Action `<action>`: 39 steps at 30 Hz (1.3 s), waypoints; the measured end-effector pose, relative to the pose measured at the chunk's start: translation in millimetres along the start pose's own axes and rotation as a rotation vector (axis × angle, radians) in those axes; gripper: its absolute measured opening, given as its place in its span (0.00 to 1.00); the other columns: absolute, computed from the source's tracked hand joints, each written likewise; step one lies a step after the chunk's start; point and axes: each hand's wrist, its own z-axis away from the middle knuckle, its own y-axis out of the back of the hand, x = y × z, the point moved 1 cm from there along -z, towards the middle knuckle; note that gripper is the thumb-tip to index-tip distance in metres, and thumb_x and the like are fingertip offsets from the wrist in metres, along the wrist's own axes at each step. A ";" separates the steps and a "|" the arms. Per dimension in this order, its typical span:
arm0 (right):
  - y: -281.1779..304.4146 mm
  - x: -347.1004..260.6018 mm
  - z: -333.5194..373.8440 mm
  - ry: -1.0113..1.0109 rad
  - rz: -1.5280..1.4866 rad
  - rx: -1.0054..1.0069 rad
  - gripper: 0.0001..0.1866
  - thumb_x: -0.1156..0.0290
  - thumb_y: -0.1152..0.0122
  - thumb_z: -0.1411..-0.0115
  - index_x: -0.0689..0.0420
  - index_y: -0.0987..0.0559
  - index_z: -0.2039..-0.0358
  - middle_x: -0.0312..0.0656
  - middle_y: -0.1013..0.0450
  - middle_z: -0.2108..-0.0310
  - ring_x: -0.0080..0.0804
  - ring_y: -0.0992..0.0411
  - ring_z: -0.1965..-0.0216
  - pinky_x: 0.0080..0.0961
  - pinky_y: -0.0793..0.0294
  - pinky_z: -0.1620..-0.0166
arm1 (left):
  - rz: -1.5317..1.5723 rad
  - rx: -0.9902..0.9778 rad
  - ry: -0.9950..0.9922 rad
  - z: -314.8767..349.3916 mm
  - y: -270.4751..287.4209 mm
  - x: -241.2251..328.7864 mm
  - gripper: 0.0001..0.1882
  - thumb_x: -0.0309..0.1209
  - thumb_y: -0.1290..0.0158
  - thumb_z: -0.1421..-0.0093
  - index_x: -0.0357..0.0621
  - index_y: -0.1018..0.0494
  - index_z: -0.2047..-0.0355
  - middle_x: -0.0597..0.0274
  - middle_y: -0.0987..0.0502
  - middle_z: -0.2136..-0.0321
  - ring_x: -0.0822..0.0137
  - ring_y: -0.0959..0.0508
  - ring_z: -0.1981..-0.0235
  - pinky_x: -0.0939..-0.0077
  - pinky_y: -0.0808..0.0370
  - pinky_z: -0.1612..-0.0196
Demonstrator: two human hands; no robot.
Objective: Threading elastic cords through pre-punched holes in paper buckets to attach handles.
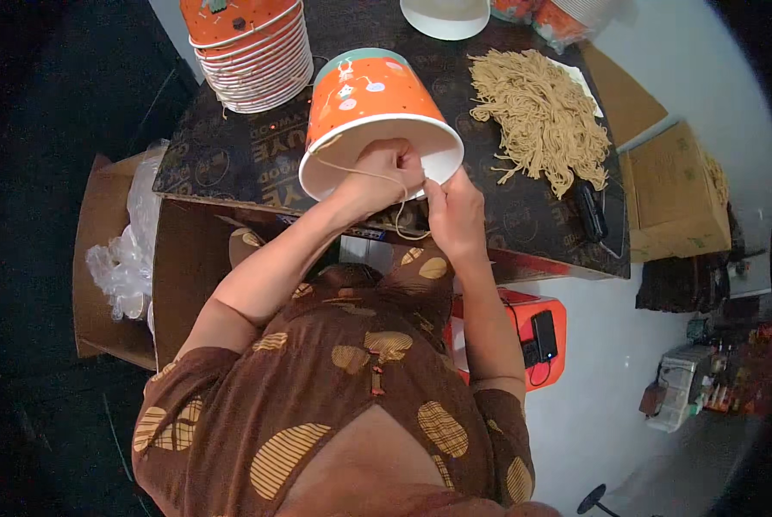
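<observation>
An orange paper bucket (pixel 373 93) with a white rim and a green base band lies tilted at the table's near edge, its mouth turned towards me. My left hand (pixel 389 169) reaches into the mouth with its fingers curled closed; what they hold is hidden. At the right of the rim, my right hand (pixel 457 211) pinches the bucket's edge, its fingertips close to the left hand. A thin beige cord (pixel 360 170) runs from the rim's left side across my left wrist, then loops down below the hands.
A stack of matching buckets (pixel 261 65) stands at the far left. To the right lie a heap of beige cords (pixel 545 116) and a black-handled tool (pixel 589 211). Cardboard boxes (pixel 675 194) flank the table. A red stool (pixel 551 310) holding a black device is below right.
</observation>
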 end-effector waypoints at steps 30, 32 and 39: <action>32.3 -13.6 22.8 -0.071 0.175 0.023 0.05 0.72 0.44 0.43 0.59 0.26 0.71 0.50 0.27 0.73 0.52 0.27 0.70 0.42 0.29 0.68 | 0.335 -0.067 -0.057 -1.4 -21.4 -6.5 0.03 0.23 0.48 0.41 0.36 0.28 0.68 0.69 0.28 0.77 0.80 0.30 0.78 0.84 0.30 0.75; 30.1 -14.0 23.1 -0.015 0.179 0.069 0.04 0.72 0.43 0.43 0.59 0.26 0.71 0.49 0.27 0.73 0.51 0.27 0.70 0.41 0.29 0.68 | 0.295 -0.063 -0.080 -1.1 -22.4 -9.3 0.03 0.23 0.47 0.41 0.36 0.28 0.67 0.70 0.28 0.76 0.80 0.30 0.77 0.84 0.30 0.74; 20.7 -18.1 28.2 0.140 0.194 0.212 0.04 0.74 0.40 0.45 0.59 0.26 0.71 0.46 0.28 0.74 0.48 0.27 0.72 0.39 0.29 0.69 | 0.134 -0.031 -0.235 3.0 -23.1 -6.4 0.04 0.21 0.48 0.44 0.33 0.27 0.69 0.67 0.29 0.79 0.79 0.32 0.77 0.80 0.31 0.73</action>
